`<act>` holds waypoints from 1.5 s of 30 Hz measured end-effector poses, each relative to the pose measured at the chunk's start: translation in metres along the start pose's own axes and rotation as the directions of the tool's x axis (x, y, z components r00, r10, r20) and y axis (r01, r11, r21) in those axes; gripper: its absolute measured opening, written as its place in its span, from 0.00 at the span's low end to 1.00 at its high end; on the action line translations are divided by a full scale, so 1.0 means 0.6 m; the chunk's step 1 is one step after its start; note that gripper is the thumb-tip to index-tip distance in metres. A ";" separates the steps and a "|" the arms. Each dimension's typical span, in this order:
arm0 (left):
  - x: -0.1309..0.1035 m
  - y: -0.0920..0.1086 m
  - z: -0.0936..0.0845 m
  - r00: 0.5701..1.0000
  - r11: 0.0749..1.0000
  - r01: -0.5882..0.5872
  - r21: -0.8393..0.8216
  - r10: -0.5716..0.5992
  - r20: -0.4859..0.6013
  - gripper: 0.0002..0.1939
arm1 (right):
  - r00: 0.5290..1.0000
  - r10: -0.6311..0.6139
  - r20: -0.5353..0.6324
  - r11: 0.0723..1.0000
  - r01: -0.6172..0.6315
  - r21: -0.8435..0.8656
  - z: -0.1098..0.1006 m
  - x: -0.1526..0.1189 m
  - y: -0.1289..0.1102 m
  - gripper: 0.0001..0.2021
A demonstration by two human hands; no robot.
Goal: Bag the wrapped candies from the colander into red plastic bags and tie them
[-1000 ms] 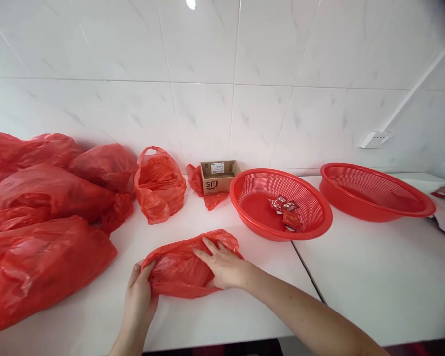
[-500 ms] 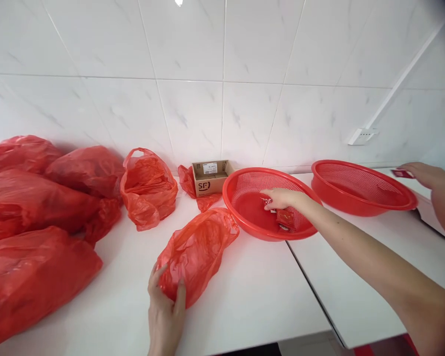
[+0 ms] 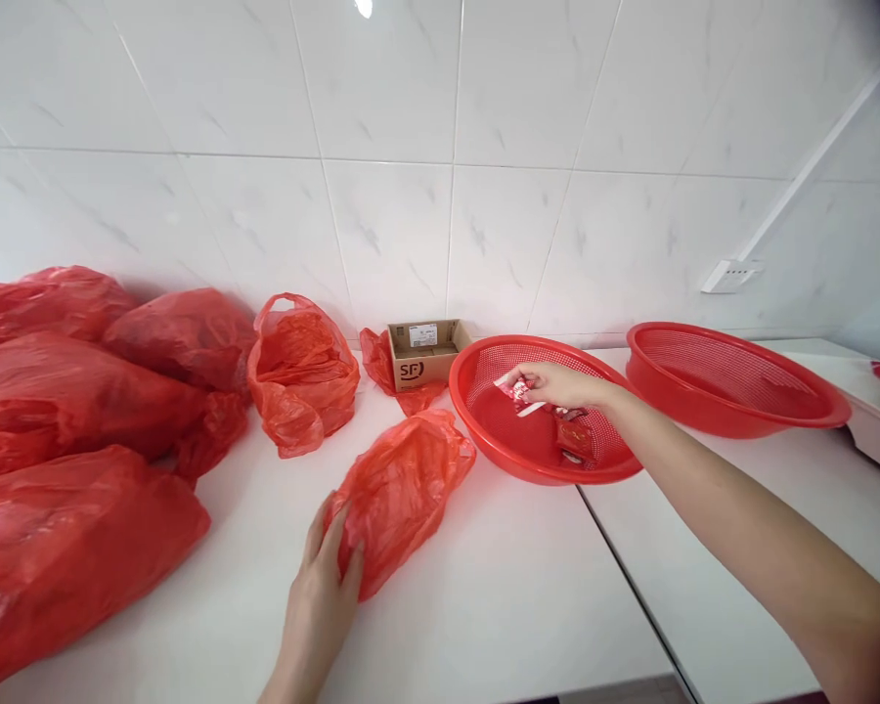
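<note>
My left hand (image 3: 327,572) grips the near edge of a thin red plastic bag (image 3: 403,489) that lies with its mouth open on the white table. Inside a red plastic colander (image 3: 476,430), my right hand (image 3: 557,384) pinches small red-and-white packets (image 3: 517,389); their exact number and contents I cannot make out. Under that hand, a few more small red packets (image 3: 576,440) lie on the colander's floor.
A second red colander (image 3: 740,420) stands to the right, beside a white device (image 3: 872,430) with red packets on it. At the back are a cardboard box (image 3: 419,370) and an open red bag (image 3: 304,376). Full red bags (image 3: 80,401) crowd the left.
My right hand has risen slightly in the colander with the packets in its fingers. Another person's hand at the far right has left the view, and red packets now show on the white device.
</note>
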State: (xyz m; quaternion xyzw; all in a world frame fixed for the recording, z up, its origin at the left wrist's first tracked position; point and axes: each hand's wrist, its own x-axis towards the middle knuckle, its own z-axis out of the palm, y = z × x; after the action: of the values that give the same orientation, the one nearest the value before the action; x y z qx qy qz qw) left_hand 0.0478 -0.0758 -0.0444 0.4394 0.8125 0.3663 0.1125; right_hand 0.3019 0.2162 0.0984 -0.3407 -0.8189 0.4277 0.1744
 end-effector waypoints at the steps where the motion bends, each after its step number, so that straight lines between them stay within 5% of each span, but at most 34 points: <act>1: 0.013 0.000 -0.009 0.998 0.999 -0.010 -0.035 0.012 0.067 0.26 | 0.998 -0.048 0.030 0.997 0.046 0.057 0.008 -0.009 -0.021 0.16; 4: 0.054 0.020 -0.035 0.966 0.991 0.021 -0.129 0.013 0.257 0.26 | 0.972 -0.190 0.139 0.946 0.144 0.289 0.062 -0.043 -0.075 0.31; 7: 0.090 0.054 -0.044 0.944 0.976 0.001 -0.219 0.071 0.321 0.26 | 0.950 -0.267 0.163 0.859 0.157 0.487 0.143 -0.071 -0.095 0.38; 11: 0.125 0.068 -0.026 0.882 0.894 0.015 -0.449 0.200 0.427 0.25 | 0.968 -0.216 0.131 0.815 0.105 0.570 0.241 -0.071 -0.070 0.36; 14: 0.135 0.056 -0.012 0.811 0.806 0.114 -0.581 0.262 0.523 0.24 | 0.987 -0.129 0.100 0.852 0.058 0.520 0.280 -0.053 -0.036 0.34; 19: 0.132 0.036 -0.002 0.726 0.781 0.090 -0.617 0.373 0.578 0.19 | 0.997 -0.062 0.043 0.904 0.038 0.426 0.307 -0.049 -0.012 0.27; 30: 0.129 0.036 0.007 0.748 0.772 0.120 -0.624 0.344 0.568 0.15 | 0.987 -0.136 0.084 0.767 0.052 0.639 0.342 -0.046 -0.009 0.13; 45: 0.127 0.031 0.009 0.762 0.795 0.066 -0.603 0.349 0.545 0.12 | 0.988 -0.117 0.100 0.807 0.036 0.589 0.339 -0.047 -0.009 0.08</act>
State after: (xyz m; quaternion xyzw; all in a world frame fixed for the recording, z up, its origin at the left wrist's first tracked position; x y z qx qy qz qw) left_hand 0.0173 -0.0061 -0.0247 0.5423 0.5337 0.4379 0.4789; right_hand 0.2020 0.0759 -0.0137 -0.2082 -0.6700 0.6733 0.2335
